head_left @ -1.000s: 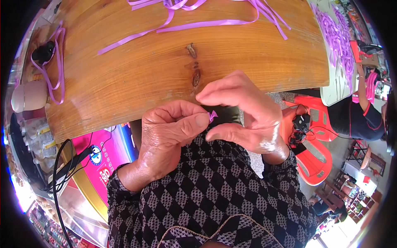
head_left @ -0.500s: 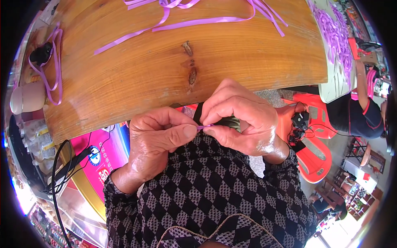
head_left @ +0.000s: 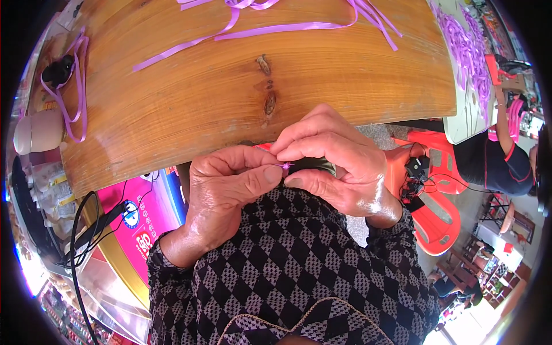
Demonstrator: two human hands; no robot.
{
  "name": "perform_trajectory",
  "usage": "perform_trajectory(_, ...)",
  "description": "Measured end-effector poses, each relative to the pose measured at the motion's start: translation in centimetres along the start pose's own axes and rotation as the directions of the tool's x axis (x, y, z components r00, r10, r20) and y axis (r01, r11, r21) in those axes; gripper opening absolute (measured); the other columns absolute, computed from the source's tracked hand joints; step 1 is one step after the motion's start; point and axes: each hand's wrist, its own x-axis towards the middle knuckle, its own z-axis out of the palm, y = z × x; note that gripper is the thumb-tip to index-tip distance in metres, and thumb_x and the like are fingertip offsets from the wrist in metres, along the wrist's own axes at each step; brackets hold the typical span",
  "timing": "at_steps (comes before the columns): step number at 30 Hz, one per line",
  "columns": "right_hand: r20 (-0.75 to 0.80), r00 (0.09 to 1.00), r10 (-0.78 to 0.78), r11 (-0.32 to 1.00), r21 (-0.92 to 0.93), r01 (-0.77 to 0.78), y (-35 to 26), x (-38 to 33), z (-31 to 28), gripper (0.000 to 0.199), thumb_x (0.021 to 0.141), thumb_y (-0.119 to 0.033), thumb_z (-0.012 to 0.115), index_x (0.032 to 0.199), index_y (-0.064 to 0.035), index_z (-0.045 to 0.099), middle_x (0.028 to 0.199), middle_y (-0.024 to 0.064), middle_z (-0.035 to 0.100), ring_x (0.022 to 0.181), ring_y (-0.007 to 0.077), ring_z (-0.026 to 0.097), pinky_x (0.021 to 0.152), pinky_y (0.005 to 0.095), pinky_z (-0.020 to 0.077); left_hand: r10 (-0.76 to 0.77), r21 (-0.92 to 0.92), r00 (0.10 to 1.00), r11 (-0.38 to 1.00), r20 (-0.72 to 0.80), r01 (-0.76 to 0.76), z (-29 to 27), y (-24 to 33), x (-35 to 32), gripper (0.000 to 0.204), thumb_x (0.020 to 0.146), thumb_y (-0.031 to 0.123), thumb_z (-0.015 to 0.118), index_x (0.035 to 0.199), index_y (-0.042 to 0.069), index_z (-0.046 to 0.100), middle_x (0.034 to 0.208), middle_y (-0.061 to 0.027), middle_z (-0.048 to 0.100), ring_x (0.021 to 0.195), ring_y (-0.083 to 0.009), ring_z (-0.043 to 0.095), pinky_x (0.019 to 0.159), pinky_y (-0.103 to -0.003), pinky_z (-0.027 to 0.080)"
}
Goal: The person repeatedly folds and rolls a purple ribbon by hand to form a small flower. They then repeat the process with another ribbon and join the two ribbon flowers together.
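Note:
Just off the near edge of the wooden table, my left hand pinches a small piece of purple ribbon between thumb and forefinger. Only a short, bunched tip of it shows past the fingertips; the rest is hidden. My right hand hovers right beside that tip, with a gap between its thumb and forefinger and nothing visibly held. Longer purple ribbons lie across the far part of the table.
A ribbon loop hangs by a black object at the left. Heaped purple ribbon covers a white surface at the right. Red plastic stools stand below it, near another person in dark clothes. Black cables run down the left.
My right thumb and forefinger have parted from the ribbon piece they were pinching. My left hand has shifted slightly right and up, still gripping it.

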Motion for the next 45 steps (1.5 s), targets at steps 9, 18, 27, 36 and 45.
perform_trajectory(9,0.001,1.0,0.015,1.0,0.003,-0.015,0.0,-0.2,-0.1,0.03,0.07,-0.009,0.072,0.097,-0.0024,0.06,0.095,0.0099,0.06,0.08,0.0215,0.054,0.069,0.0311,0.0435,0.301,0.183,0.953,0.936,0.028,-0.301,0.5,-1.0,-0.1,0.011,0.083,0.0,0.06,0.094,-0.003,0.06,0.084,-0.0024,0.06,0.076,-0.0052,0.053,0.066,-0.018,0.043)
perform_trajectory(18,-0.105,0.993,-0.062,0.996,-0.064,0.055,0.3,-0.4,1.0,0.03,0.065,-0.005,0.073,0.092,-0.0011,0.06,0.088,0.0114,0.061,0.074,0.0228,0.055,0.064,0.0307,0.044,0.404,0.295,0.914,0.87,0.034,-0.396,0.9,-1.6,-0.3,0.011,0.082,-0.002,0.06,0.093,-0.004,0.06,0.086,-0.0024,0.059,0.077,-0.0064,0.052,0.07,-0.019,0.043)
perform_trajectory(27,-0.146,0.986,-0.079,0.997,-0.017,0.077,0.4,-0.6,1.6,0.027,0.061,0.011,0.065,0.082,-0.0029,0.056,0.08,0.0085,0.059,0.067,0.0217,0.053,0.057,0.0302,0.0414,0.273,0.272,0.957,0.918,0.095,-0.289,-0.1,-1.1,-0.5,0.01,0.08,0.003,0.064,0.088,-0.002,0.062,0.077,0.0002,0.058,0.068,-0.0032,0.049,0.059,-0.017,0.039)
perform_trajectory(36,-0.076,0.997,-0.031,1.0,0.003,0.031,0.5,-0.8,1.1,0.028,0.061,0.009,0.068,0.084,-0.0037,0.057,0.083,0.008,0.06,0.069,0.0219,0.053,0.059,0.0308,0.0421,0.131,0.209,0.991,0.97,-0.011,-0.126,0.0,-0.9,-0.8,0.011,0.08,0.004,0.065,0.088,-0.002,0.063,0.078,-0.0002,0.061,0.065,-0.0026,0.049,0.057,-0.016,0.039)
perform_trajectory(45,-0.091,0.994,0.059,0.998,-0.019,-0.061,0.0,-0.7,0.3,0.023,0.071,-0.002,0.069,0.092,-0.0014,0.06,0.091,0.0109,0.061,0.076,0.0236,0.054,0.065,0.0319,0.0432,0.145,0.121,0.989,0.983,-0.039,-0.139,-0.1,-1.3,-0.1,0.012,0.08,0.003,0.063,0.091,-0.002,0.063,0.081,-0.0012,0.063,0.066,-0.0034,0.051,0.06,-0.016,0.04)
